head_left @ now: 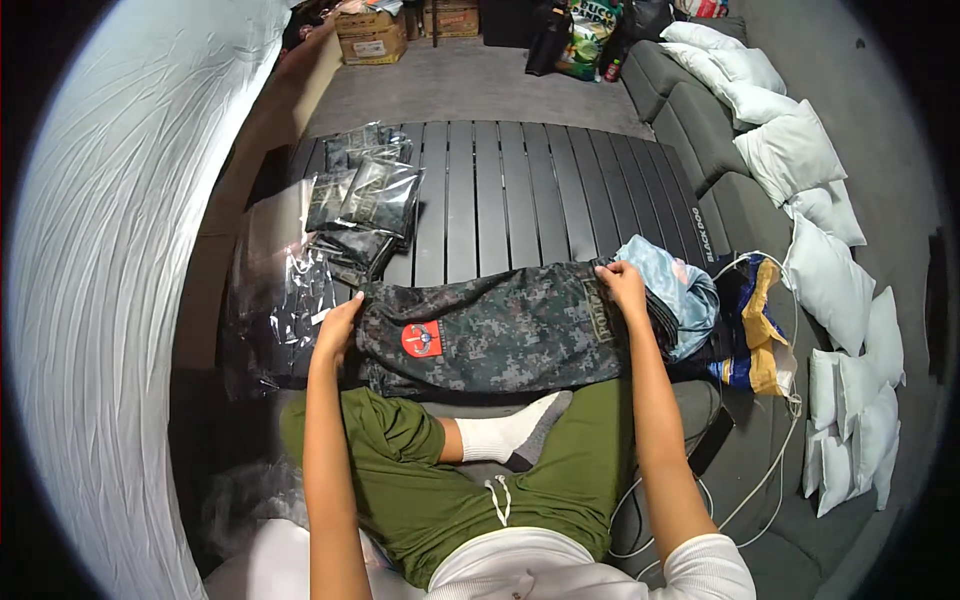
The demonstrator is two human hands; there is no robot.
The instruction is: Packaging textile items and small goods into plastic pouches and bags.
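The left grip (338, 330) pinches the left end of a camouflage cloth (500, 365) near its upper corner, thumb on top and the other fingers mostly hidden behind. The right grip (626, 290) pinches the upper edge close to the right end, thumb and forefinger nearly together. The cloth lies between the two, its long axis running left to right and rising a little toward the right; each hand is nearer its own end. It spans the near edge of the black slatted counter (490, 190), just above the green trousers (490, 500); how much of its weight rests there I cannot tell.

The cloth looks soft and layered, pixel-patterned in dark green, grey and black, lightly rumpled, its lower edge bowed. A red emblem patch (421, 339) sits toward the left, a tan-outlined lettered panel (601, 308) at the right.

Just beyond the right hand is a pale blue bundle (690, 300), then a blue-and-yellow bag (765, 335). Farther up on the left, clear-wrapped camouflage packets (375, 195) are piled; white cushions (792, 160) line the grey sofa (690, 130).
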